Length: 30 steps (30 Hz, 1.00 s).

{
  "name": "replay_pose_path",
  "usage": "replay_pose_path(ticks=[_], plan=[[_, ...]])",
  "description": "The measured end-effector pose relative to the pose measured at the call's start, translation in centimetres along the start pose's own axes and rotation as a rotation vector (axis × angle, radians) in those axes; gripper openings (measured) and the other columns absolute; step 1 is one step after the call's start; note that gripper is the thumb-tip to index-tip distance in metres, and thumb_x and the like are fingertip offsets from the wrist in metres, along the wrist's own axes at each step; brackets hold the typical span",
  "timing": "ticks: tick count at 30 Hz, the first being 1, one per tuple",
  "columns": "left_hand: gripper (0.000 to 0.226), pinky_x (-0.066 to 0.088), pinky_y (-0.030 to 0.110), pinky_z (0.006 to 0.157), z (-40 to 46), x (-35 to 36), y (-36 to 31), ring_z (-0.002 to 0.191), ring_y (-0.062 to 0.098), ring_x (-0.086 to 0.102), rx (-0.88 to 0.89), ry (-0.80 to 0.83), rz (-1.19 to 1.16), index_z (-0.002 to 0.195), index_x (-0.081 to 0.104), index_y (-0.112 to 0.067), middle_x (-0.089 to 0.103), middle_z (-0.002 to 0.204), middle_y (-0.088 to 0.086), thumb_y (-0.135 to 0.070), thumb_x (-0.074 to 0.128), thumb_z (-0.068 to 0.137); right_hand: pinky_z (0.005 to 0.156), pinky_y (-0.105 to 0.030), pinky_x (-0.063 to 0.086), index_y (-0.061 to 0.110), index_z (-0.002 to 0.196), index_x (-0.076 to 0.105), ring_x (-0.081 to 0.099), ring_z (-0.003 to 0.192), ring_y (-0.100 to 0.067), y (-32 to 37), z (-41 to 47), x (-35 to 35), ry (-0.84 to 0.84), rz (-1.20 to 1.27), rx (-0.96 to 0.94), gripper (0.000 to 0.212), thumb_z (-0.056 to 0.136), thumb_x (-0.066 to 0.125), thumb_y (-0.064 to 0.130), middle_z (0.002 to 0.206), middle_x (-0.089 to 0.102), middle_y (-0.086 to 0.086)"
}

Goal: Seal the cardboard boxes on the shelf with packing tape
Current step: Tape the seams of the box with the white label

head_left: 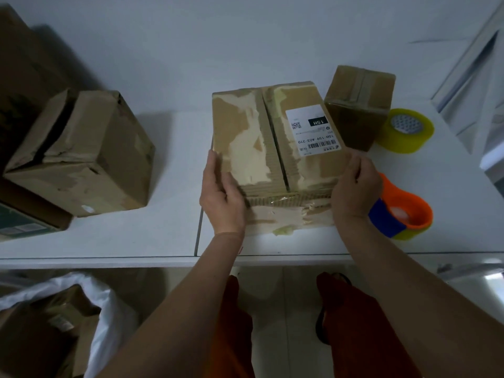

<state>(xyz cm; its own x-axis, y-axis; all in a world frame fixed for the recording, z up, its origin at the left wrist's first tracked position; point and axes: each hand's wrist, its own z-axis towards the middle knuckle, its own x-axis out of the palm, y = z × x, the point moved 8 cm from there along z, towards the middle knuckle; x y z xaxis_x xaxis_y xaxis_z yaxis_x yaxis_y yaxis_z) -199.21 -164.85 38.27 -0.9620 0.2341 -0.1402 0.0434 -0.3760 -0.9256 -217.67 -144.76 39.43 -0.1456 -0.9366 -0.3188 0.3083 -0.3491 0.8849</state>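
Two bare arms reaching up from below, left hand (pixel 222 199) and right hand (pixel 354 189) gripping the near corners of the middle box (pixel 272 159) on the shelf (pixel 169 170), fingers curled on its sides, open seam running straight away, orange tape holder (pixel 409 211) just beside the right hand.

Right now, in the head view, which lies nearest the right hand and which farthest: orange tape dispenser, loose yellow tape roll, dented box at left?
1. Orange tape dispenser, just right of the right hand.
2. Loose yellow tape roll, behind it.
3. Dented cardboard box, far left.
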Motion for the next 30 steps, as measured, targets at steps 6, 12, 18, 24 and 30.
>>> replay_pose_path(ticks=[6,12,18,24,30], plan=[[0.044,0.026,-0.002,0.096,0.5,0.3,0.4,0.116,-0.009,0.037,-0.103,0.070,0.040,0.144,0.039,-0.013,0.045,0.135,-0.010,-0.013,0.042,0.100,0.082,-0.029,0.049,0.008,0.119,0.061,0.055,0.095,-0.011,0.0,0.7,0.8,0.142,0.056,0.041,0.030,0.101,0.039,0.018,0.108,0.064,-0.006],[0.036,0.038,0.029,0.103,2.1,0.6,-1.4,0.116,0.008,0.045,0.014,0.290,0.346,0.135,0.040,-0.009,0.046,0.136,0.000,-0.019,0.039,0.100,0.072,-0.031,0.050,0.011,0.117,0.058,0.061,0.093,-0.022,-0.3,-0.1,0.9,0.409,0.021,0.197,0.032,0.103,0.033,0.026,0.100,0.062,-0.005],[0.037,0.026,0.037,0.110,0.4,3.6,-5.5,0.129,0.035,0.037,0.315,0.553,0.879,0.127,0.052,-0.004,0.047,0.136,0.016,-0.023,0.044,0.096,0.065,-0.028,0.049,0.013,0.106,0.061,0.064,0.084,-0.018,0.0,-4.8,0.2,0.504,0.085,0.292,0.024,0.099,0.043,0.027,0.094,0.065,-0.005],[0.084,-0.002,0.043,0.119,-5.1,6.9,-5.8,0.147,0.032,-0.005,0.223,0.873,1.093,0.154,0.007,-0.015,0.000,0.160,0.017,-0.070,0.017,0.091,0.076,-0.048,0.056,0.025,0.079,0.058,0.067,0.081,-0.024,1.0,-6.6,-1.2,0.530,0.040,0.237,0.026,0.096,0.040,0.016,0.090,0.068,-0.007],[0.074,0.000,0.050,0.118,-6.5,6.7,-5.7,0.145,0.038,-0.011,0.287,1.010,1.219,0.152,-0.009,-0.028,-0.011,0.159,0.019,-0.059,0.026,0.095,0.081,-0.033,0.048,0.012,0.106,0.059,0.057,0.094,-0.017,3.0,-3.9,-2.6,0.484,-0.158,0.061,0.017,0.096,0.045,0.015,0.105,0.061,-0.004]])
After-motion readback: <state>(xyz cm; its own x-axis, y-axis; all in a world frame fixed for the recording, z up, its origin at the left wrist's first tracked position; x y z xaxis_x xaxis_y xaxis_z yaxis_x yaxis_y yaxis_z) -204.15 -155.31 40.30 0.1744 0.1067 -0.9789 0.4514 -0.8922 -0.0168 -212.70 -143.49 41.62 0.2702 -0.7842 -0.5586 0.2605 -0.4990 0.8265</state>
